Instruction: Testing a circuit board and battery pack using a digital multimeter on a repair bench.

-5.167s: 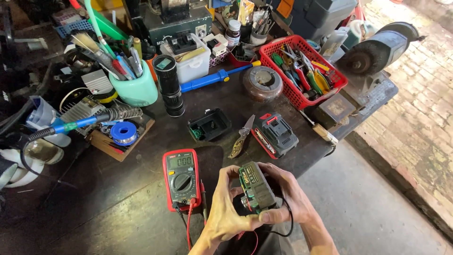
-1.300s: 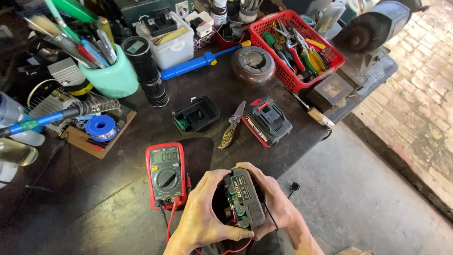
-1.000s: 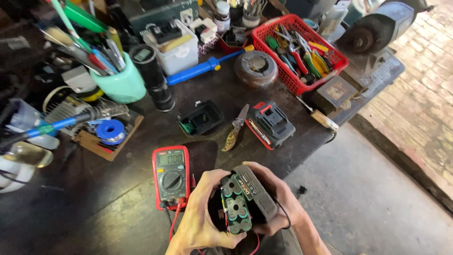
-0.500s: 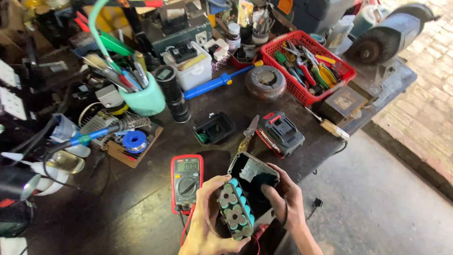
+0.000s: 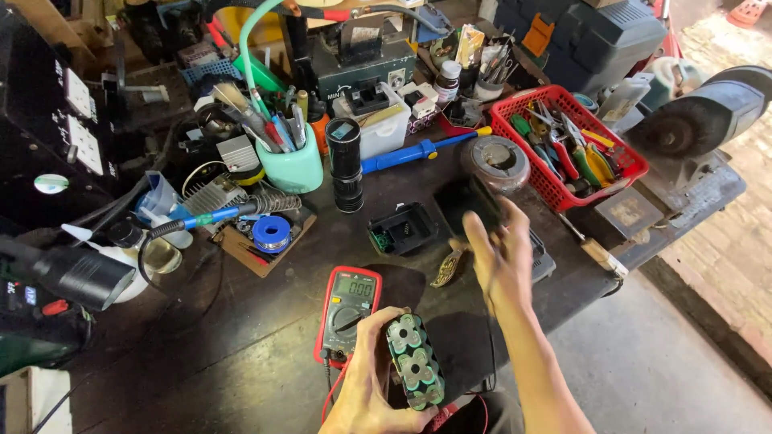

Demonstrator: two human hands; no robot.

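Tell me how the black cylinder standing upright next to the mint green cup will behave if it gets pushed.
The black cylinder stands on end, tall for its narrow base, so a shove near the top would probably tip it. Once down, its round body would likely roll across the dark workbench until the mint green cup or other clutter stops it. It looks rigid, possibly glass-fronted, so maybe fragile.

Open dark bench (image 5: 257,337) left of the red meter (image 5: 347,312), wide enough for a hand. Farther back, blocked by the black cylinder (image 5: 346,165), green cup (image 5: 293,165), solder reel (image 5: 271,233) and red basket (image 5: 568,145).
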